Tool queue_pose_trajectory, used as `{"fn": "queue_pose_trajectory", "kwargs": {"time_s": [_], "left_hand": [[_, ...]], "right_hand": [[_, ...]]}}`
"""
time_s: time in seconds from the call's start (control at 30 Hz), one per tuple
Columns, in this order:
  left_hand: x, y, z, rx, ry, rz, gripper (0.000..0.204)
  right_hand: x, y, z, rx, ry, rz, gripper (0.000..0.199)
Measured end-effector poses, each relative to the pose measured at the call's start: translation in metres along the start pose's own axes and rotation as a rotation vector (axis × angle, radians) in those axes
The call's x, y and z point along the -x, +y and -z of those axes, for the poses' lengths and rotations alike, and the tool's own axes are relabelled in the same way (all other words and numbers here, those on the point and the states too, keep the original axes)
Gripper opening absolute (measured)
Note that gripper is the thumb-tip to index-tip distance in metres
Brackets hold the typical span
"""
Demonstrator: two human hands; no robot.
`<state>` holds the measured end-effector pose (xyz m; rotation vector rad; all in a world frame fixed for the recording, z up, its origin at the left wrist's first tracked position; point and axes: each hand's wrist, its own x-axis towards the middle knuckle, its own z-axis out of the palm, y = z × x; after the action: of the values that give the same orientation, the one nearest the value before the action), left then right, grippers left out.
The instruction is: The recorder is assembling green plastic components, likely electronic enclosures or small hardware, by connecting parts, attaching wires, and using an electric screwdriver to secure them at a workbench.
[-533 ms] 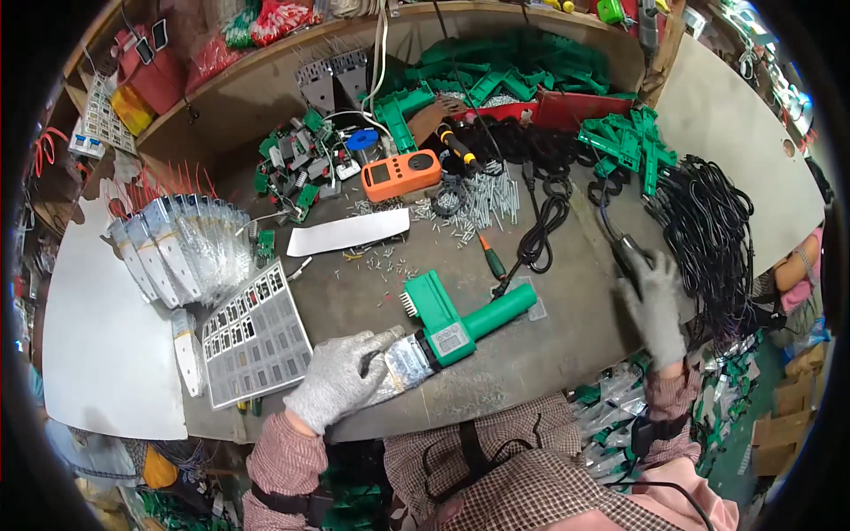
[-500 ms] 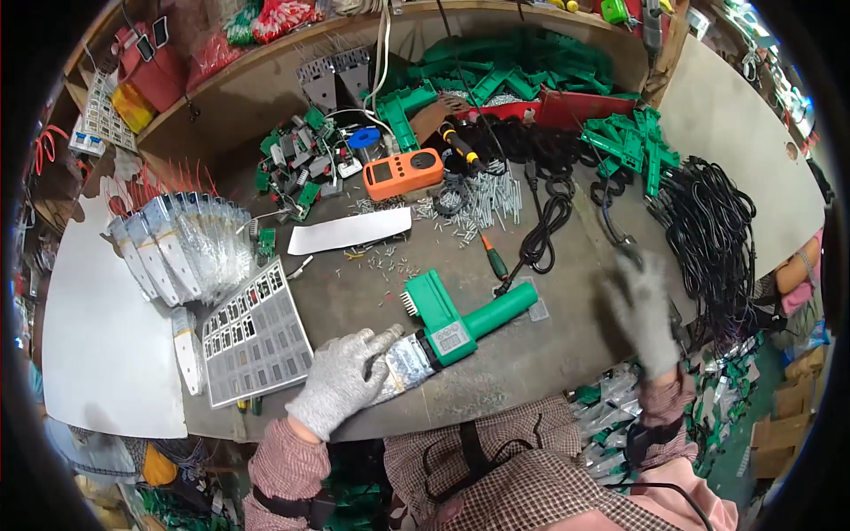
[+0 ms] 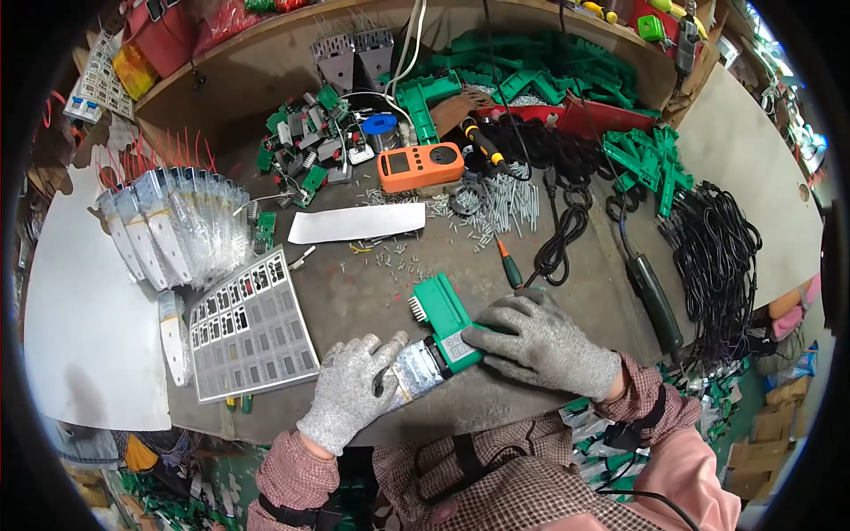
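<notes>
A green plastic device with a handle (image 3: 438,307) lies on the worktop in front of me. It has a row of pale teeth on its left side and a grey label near its lower end. My right hand (image 3: 544,343), in a grey knit glove, is wrapped over the device's handle and hides most of it. From the device's lower left end sticks a silver, foil-like piece (image 3: 414,372). My left hand (image 3: 354,389), gloved too, closes on this silver piece with thumb and fingers. A black coiled power cord (image 3: 556,246) lies just beyond my right hand.
Left stand a label sheet (image 3: 252,332) and bagged white strips (image 3: 168,230). Farther back are an orange meter (image 3: 421,166), loose screws (image 3: 509,203), a screwdriver (image 3: 509,265) and green housings (image 3: 651,164). At right lie a black-handled corded tool (image 3: 653,301) and bundled black cords (image 3: 713,257).
My right hand has come left from beside the black-handled tool and now grips the device's handle. My left hand stays at the silver piece. The whole view has shifted slightly.
</notes>
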<state>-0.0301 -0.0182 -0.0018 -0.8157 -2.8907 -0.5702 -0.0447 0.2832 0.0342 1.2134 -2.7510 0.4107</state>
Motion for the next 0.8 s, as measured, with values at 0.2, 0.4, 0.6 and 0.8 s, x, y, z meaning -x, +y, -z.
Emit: {"fn": "queue_pose_trajectory", "kwargs": {"time_s": [0.2,0.4,0.6,0.8], "left_hand": [[-0.001,-0.003,0.001,0.008,-0.010,-0.019,0.052],[-0.001,-0.004,0.002,0.020,-0.041,-0.006,0.053],[-0.001,-0.004,0.002,0.008,-0.028,-0.035,0.050],[-0.004,0.010,0.013,-0.076,-0.013,-0.031,0.060]], "right_hand": [[-0.003,-0.003,0.003,0.025,-0.028,0.008,0.047],[-0.008,-0.005,0.011,0.086,-0.079,0.043,0.049],[-0.017,-0.010,0.018,0.183,-0.176,0.060,0.045],[-0.019,0.029,0.035,-0.219,-0.076,0.161,0.032]]}}
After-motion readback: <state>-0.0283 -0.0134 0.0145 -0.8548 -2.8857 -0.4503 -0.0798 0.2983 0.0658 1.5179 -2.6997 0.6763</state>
